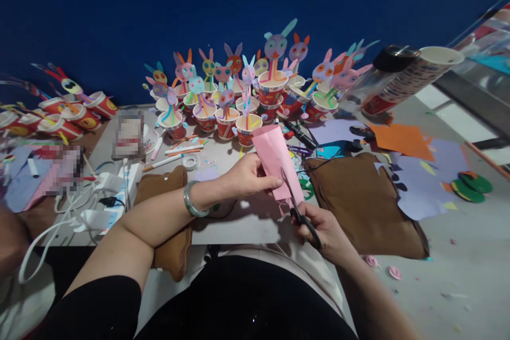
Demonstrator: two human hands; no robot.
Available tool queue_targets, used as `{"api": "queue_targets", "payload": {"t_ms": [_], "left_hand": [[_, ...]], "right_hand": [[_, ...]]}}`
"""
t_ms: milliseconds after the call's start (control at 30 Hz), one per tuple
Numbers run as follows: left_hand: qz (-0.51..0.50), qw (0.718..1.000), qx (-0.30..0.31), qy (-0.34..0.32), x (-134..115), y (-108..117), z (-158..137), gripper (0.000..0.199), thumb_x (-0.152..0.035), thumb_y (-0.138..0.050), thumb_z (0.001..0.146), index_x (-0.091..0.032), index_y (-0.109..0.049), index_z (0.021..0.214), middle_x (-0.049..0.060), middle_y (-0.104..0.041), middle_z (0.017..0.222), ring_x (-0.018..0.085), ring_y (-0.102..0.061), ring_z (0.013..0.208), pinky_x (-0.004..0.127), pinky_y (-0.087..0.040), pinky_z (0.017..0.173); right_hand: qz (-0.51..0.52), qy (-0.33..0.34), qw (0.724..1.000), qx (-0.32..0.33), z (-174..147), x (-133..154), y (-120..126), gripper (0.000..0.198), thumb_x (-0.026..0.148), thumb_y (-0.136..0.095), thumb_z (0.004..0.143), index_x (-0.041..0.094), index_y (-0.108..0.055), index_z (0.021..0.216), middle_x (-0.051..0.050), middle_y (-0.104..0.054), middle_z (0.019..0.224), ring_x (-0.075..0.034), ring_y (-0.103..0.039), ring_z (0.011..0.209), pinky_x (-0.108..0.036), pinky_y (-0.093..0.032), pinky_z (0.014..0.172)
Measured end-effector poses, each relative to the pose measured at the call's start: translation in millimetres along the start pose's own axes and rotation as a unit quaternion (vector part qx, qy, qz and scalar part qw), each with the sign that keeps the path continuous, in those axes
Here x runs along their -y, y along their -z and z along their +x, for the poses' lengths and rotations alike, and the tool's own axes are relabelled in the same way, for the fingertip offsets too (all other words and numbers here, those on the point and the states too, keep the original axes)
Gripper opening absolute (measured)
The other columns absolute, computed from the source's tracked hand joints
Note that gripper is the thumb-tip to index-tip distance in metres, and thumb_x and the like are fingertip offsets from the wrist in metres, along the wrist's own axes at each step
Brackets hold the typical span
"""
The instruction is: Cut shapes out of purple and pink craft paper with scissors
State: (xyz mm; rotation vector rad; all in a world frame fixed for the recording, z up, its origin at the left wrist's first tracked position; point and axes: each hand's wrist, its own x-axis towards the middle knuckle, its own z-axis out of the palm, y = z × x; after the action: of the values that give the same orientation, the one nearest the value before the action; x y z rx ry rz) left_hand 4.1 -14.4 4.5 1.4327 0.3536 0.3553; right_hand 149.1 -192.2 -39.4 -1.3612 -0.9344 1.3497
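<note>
My left hand point(255, 176) grips a folded sheet of pink paper point(274, 151) by its left edge, thumb across the front. In my right hand point(316, 226) is a pair of black-handled scissors point(306, 222), fingers in the loops. The blades point up and away over the lower right part of the paper; whether they are biting into it I cannot tell. A thin pink strip hangs at the paper's lower end. Behind the paper stand several red paper cups point(226, 123) holding paper rabbit heads on coloured stems.
A brown cushion point(364, 204) lies to the right, beside purple paper point(422, 186) and orange paper point(402, 141). Stacked cups point(414, 79) lean at the back right. At left are a power strip point(121, 191) with cables, pens point(183, 150) and a tape roll point(190, 161).
</note>
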Motion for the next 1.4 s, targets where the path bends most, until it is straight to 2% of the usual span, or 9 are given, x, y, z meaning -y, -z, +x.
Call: {"api": "queue_targets", "payload": {"t_ms": [233,433,567,767,1100,1400], "left_hand": [[-0.017,1.0,-0.014,0.007,-3.4,-0.9,-1.2,0.04,-0.042,-0.081,0.068,-0.01,-0.059,0.08,0.003,-0.063,0.068,0.01,-0.059,0.057,0.022,-0.049,0.053],[-0.016,0.996,-0.088,-0.028,-9.0,1.8,-1.6,0.04,-0.04,-0.08,0.069,-0.01,-0.06,0.087,0.004,-0.065,0.074,0.011,-0.061,0.062,0.021,-0.05,0.055],[0.01,0.998,-0.058,-0.024,-7.4,2.4,-2.4,0.032,-0.035,-0.078,0.07,-0.01,-0.06,0.076,0.002,-0.062,0.064,0.009,-0.057,0.055,0.02,-0.047,0.053],[0.025,0.999,-0.026,-0.015,-6.3,2.2,-3.0,0.027,-0.031,-0.076,0.072,-0.01,-0.06,0.071,0.002,-0.062,0.061,0.009,-0.057,0.055,0.02,-0.045,0.054],[0.036,0.999,-0.018,-0.012,-6.1,3.6,-3.5,0.025,-0.032,-0.075,0.073,-0.01,-0.061,0.074,0.002,-0.062,0.063,0.01,-0.058,0.057,0.021,-0.046,0.055],[-0.004,0.999,-0.031,-0.011,-5.1,2.2,-2.0,0.03,-0.031,-0.077,0.07,-0.011,-0.058,0.081,0.001,-0.061,0.066,0.009,-0.057,0.057,0.021,-0.048,0.056]], "right_hand": [[0.008,-0.001,1.0,-0.006,-0.7,-0.8,-1.4,0.055,0.068,-0.079,0.061,0.019,-0.053,0.066,0.006,-0.044,0.047,-0.01,-0.047,0.04,-0.022,-0.038,0.04],[0.017,-0.023,1.0,0.005,-2.1,-5.1,-1.0,0.053,0.064,-0.08,0.063,0.019,-0.052,0.067,0.005,-0.048,0.048,-0.009,-0.046,0.041,-0.021,-0.038,0.041],[0.015,-0.007,1.0,-0.007,-1.9,-4.8,-2.7,0.055,0.066,-0.081,0.059,0.019,-0.054,0.068,0.005,-0.05,0.052,-0.008,-0.045,0.043,-0.021,-0.037,0.042],[0.002,-0.003,1.0,-0.006,0.7,-1.9,-3.5,0.059,0.069,-0.08,0.058,0.018,-0.056,0.071,0.004,-0.052,0.056,-0.008,-0.047,0.048,-0.021,-0.038,0.046],[-0.004,-0.009,1.0,-0.002,2.0,5.1,-3.6,0.057,0.069,-0.079,0.059,0.019,-0.053,0.065,0.005,-0.047,0.054,-0.008,-0.045,0.044,-0.022,-0.038,0.042],[0.005,-0.029,0.999,-0.021,0.0,3.5,-3.3,0.055,0.064,-0.082,0.058,0.019,-0.051,0.061,0.006,-0.047,0.05,-0.009,-0.045,0.043,-0.022,-0.037,0.041]]}}
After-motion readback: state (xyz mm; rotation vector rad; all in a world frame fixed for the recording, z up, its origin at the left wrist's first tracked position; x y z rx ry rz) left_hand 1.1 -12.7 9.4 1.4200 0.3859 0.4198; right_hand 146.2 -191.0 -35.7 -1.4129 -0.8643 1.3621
